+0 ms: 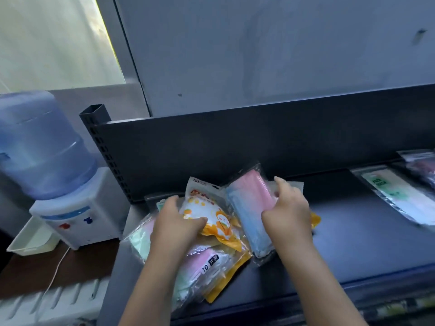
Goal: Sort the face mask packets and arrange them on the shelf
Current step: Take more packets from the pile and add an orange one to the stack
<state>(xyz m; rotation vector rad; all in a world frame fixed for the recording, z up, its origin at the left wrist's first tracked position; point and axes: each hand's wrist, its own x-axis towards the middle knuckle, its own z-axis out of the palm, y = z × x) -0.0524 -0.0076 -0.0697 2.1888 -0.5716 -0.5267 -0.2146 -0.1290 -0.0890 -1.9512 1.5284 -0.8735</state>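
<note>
A heap of face mask packets lies on the left part of the dark shelf (341, 243). My left hand (175, 221) grips a white and orange printed packet (211, 215) on top of the heap. My right hand (288, 211) is closed on a clear packet of pink and blue masks (249, 208), tilted up against the shelf's back panel. Under them lie a pink and green packet marked 10 (200, 264) and yellow-edged packets (235, 264). Part of the heap is hidden by my hands.
At the right end of the shelf lie a clear packet with a green label (395, 194) and a darker packet (421, 163) behind it. A water dispenser with a blue bottle (44, 147) stands left of the shelf, beside a white tray (30, 238).
</note>
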